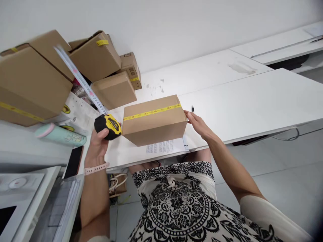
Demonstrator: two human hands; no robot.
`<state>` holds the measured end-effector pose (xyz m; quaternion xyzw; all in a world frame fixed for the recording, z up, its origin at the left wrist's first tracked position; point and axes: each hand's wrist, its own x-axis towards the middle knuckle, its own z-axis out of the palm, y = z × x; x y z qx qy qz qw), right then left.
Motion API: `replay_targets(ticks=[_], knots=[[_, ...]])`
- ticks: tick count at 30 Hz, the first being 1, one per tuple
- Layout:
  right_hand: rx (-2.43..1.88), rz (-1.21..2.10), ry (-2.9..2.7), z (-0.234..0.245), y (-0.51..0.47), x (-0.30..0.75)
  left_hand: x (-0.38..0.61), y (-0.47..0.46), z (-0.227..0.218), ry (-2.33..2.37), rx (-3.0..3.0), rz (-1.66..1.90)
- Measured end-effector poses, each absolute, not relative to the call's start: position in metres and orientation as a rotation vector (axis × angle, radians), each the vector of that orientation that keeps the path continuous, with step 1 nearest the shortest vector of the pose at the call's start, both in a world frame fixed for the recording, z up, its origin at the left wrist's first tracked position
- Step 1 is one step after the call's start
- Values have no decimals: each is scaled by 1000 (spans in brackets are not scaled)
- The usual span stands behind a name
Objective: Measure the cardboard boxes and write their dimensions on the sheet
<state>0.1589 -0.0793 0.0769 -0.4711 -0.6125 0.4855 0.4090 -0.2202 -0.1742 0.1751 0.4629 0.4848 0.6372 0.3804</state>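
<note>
My left hand grips a yellow and black tape measure beside the left end of a cardboard box. Its pale blade is pulled out and slants up to the far left, over other boxes. The cardboard box, closed with a strip of yellow printed tape, lies lengthwise on the white table. Against the box's right end rest the fingertips of my right hand, its fingers stretched out. A printed sheet with rows of figures lies partly under the box.
Several cardboard boxes crowd the table's far left. Nearer are a mint-green bottle and a dark phone. A small black object lies right of the box. The white table runs along the wall.
</note>
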Motion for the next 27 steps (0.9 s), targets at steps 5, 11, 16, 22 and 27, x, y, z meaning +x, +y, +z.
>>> replay_targets(ticks=[5,11,16,22,27], knots=[[-1041,1421,-1577,87,-80,148,-215,-176,162,1050,907,1643],[-722,1324,-1694,109,-82,146,-217,-197,175,1075,965,1741],[-567,1260,-1898,101,-91,124,-242,-226,176,1249,1016,1838],[-576,940,-1932,33,-98,72,-266,-254,148,1354,882,1812],[-670,840,-1951,-3,-103,53,-273,-259,147,1406,953,1716]])
